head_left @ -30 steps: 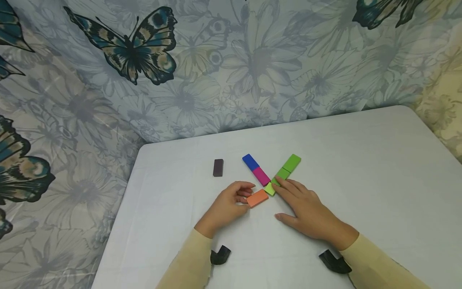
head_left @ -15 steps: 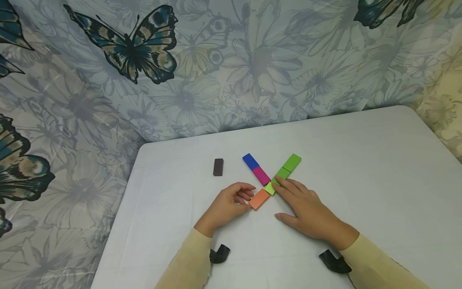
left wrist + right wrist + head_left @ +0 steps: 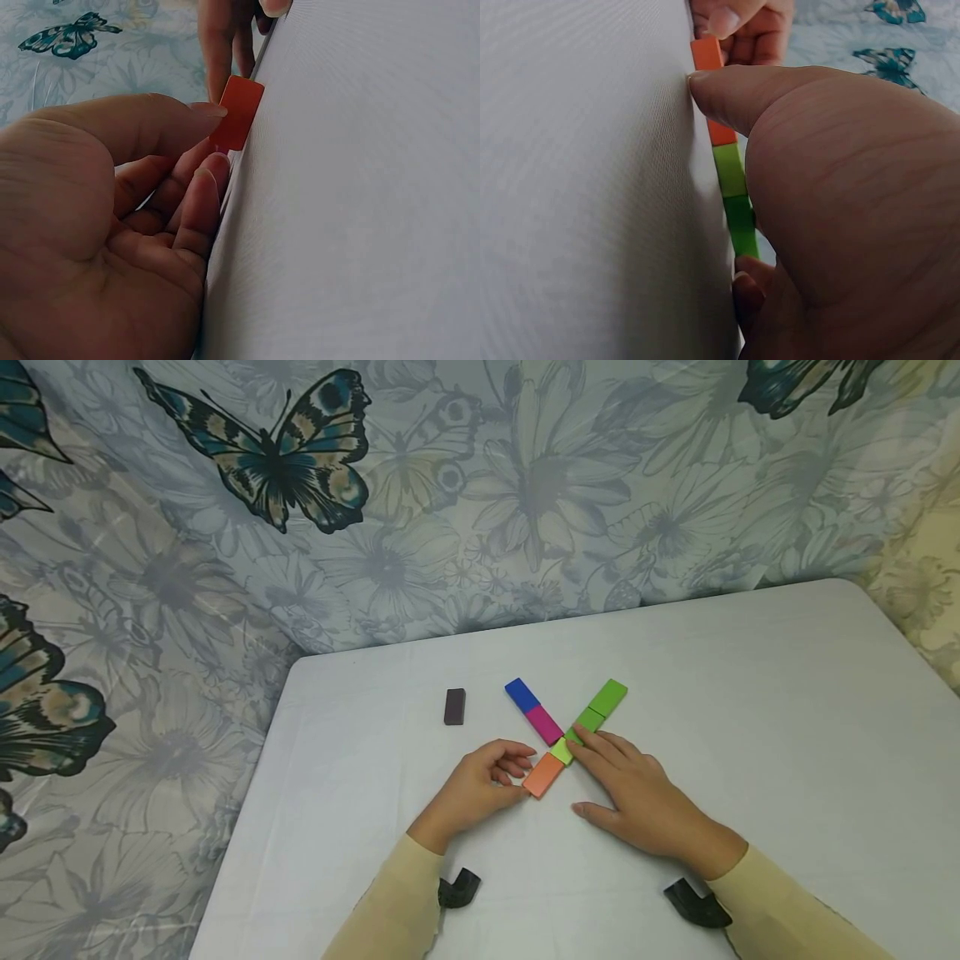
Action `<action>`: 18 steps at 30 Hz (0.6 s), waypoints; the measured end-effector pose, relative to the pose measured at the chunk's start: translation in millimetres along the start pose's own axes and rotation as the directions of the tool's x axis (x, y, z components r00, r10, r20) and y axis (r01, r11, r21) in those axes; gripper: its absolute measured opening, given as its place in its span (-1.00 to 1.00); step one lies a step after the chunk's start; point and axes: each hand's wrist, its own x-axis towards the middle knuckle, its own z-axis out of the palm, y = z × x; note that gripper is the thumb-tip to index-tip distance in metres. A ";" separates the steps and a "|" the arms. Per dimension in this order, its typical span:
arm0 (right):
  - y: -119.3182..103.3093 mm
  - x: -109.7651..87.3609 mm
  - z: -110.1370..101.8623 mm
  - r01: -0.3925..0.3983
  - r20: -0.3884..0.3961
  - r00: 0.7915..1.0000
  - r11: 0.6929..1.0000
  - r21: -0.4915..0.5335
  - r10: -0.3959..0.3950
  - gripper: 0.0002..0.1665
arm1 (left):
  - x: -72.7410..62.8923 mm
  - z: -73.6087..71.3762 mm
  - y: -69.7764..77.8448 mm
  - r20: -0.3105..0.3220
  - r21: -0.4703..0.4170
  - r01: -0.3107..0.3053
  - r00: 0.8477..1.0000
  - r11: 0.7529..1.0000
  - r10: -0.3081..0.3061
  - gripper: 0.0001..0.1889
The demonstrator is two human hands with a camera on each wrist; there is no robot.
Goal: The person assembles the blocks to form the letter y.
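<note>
An orange block (image 3: pixel 543 775) lies end to end with a light green block (image 3: pixel 561 751) on the white table. My left hand (image 3: pixel 480 783) pinches the orange block near its outer end; in the left wrist view the thumb sits against the orange block's face (image 3: pixel 241 112). Fingertips of my right hand (image 3: pixel 637 793), spread and nearly straight, rest at the green blocks (image 3: pixel 588 721), partly covering them. That green line runs up to a green block (image 3: pixel 608 697) at its far end. A magenta block (image 3: pixel 544 725) and a blue block (image 3: pixel 522 695) form another line, meeting the light green one.
A dark brown block (image 3: pixel 454 707) lies apart, to the left of the lines. The white table (image 3: pixel 750 693) has its far edge against a flower and butterfly cloth (image 3: pixel 525 493). Each wrist wears a black mount (image 3: pixel 459 888).
My left hand has turned the orange block and shifted it slightly right, so it now lines up with the green row. The right hand stays in place.
</note>
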 end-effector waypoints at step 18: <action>-1.4 1.3 -1.0 0.002 0.001 1.000 1.000 -0.022 -0.002 -0.02 | 2.0 -4.9 -2.2 -0.018 -0.225 -0.005 1.000 0.974 0.001 -0.58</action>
